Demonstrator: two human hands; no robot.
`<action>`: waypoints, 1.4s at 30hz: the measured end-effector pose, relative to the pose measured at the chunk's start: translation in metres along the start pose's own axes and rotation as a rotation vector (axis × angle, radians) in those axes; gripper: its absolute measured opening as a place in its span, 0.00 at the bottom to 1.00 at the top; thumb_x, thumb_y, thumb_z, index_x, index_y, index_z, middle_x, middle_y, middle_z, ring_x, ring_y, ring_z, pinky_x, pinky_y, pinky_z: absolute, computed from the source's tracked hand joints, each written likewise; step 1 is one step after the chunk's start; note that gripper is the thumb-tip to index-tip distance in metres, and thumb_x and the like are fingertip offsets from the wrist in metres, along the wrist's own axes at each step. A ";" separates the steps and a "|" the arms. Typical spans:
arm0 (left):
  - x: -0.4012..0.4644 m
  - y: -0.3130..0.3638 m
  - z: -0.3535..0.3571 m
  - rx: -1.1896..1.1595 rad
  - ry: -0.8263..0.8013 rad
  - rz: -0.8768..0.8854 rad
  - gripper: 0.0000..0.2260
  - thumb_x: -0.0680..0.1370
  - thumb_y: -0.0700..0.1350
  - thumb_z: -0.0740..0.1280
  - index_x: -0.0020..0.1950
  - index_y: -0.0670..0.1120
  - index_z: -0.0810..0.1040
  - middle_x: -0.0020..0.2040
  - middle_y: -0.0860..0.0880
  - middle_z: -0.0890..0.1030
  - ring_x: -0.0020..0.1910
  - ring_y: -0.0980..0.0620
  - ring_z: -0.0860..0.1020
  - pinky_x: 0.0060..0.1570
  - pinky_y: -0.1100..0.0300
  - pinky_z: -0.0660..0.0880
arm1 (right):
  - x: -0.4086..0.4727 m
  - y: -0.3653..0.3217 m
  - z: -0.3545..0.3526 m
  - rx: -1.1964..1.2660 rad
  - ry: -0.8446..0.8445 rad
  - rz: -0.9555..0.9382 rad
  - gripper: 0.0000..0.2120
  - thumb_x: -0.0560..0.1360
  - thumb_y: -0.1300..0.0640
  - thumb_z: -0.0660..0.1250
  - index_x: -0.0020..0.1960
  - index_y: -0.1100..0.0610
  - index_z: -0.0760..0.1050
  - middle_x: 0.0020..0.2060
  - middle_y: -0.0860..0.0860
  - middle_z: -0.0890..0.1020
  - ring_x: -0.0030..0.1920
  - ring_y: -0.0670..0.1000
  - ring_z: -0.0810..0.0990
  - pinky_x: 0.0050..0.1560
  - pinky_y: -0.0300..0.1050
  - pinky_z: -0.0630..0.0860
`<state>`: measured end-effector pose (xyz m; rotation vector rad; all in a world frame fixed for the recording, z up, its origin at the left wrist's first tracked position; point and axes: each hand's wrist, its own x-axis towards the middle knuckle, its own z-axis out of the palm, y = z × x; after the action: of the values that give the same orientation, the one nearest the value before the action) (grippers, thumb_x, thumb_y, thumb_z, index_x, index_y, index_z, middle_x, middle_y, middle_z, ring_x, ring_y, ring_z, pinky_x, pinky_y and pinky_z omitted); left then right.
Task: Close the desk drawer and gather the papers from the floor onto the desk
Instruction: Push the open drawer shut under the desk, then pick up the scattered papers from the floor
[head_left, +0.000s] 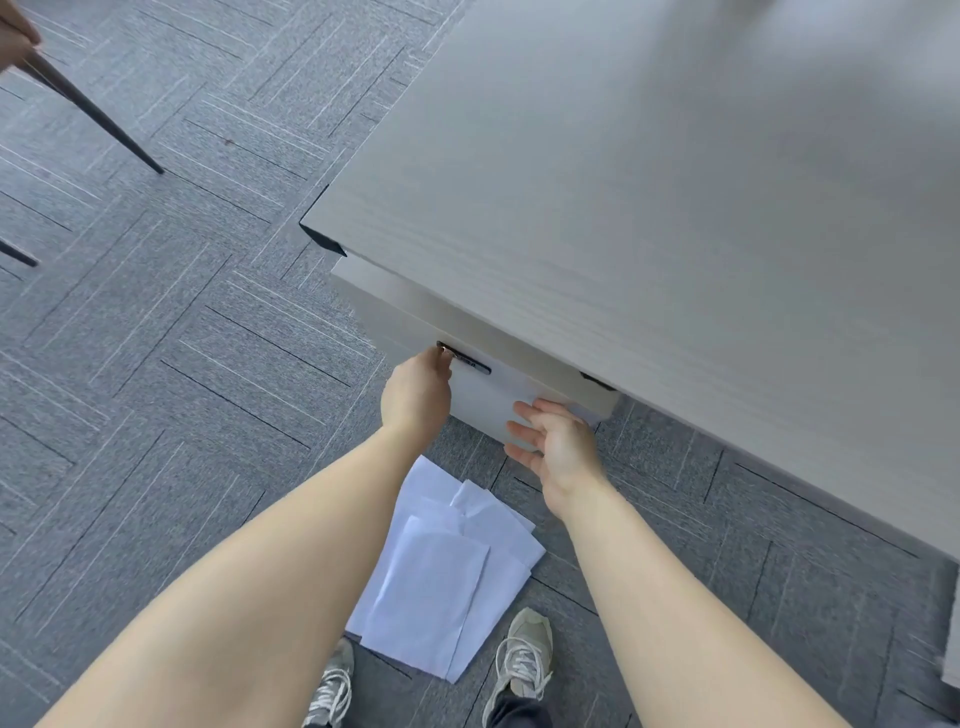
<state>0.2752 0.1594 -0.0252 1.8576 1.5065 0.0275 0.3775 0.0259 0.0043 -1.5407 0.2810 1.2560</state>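
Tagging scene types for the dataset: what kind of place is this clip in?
Most likely an office. Grey carpet tiles cover the floor, a pale wood-grain desk has a drawer with a dark handle, and loose white papers lie on the floor. Nothing homelike shows.

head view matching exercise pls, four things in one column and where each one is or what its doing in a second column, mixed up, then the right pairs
Things:
1. left hand
2. right hand
3. papers
4. shoes

Places or states:
A. lying overlapped on the carpet in front of the drawer
B. fingers at the dark drawer handle
C. on the floor at the bottom edge, laces showing
D. open, fingers spread against the white drawer front

Pairs: 1-B, 2-D, 3-A, 4-C
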 end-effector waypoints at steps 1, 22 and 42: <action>0.001 -0.002 -0.001 -0.038 -0.026 -0.012 0.16 0.80 0.52 0.54 0.51 0.44 0.77 0.50 0.42 0.84 0.48 0.38 0.81 0.48 0.45 0.77 | -0.003 0.001 0.002 0.000 0.005 -0.006 0.18 0.78 0.64 0.60 0.67 0.59 0.69 0.59 0.54 0.79 0.50 0.53 0.81 0.50 0.51 0.79; -0.065 -0.422 0.163 0.011 -0.512 -0.234 0.07 0.80 0.47 0.59 0.49 0.48 0.77 0.48 0.43 0.77 0.47 0.46 0.76 0.47 0.55 0.69 | 0.098 0.459 -0.085 -0.404 0.367 0.310 0.22 0.64 0.52 0.68 0.56 0.51 0.69 0.40 0.52 0.74 0.32 0.49 0.70 0.30 0.40 0.66; 0.036 -0.545 0.325 -0.117 -0.307 -0.234 0.23 0.64 0.52 0.74 0.55 0.45 0.74 0.49 0.45 0.82 0.51 0.43 0.81 0.53 0.48 0.78 | 0.299 0.577 -0.061 -0.290 0.504 0.063 0.26 0.67 0.54 0.74 0.61 0.66 0.74 0.51 0.58 0.82 0.49 0.60 0.81 0.48 0.47 0.75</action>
<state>-0.0261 0.0467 -0.5735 1.5059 1.4604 -0.2628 0.1201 -0.1287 -0.5754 -2.1084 0.4887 0.9678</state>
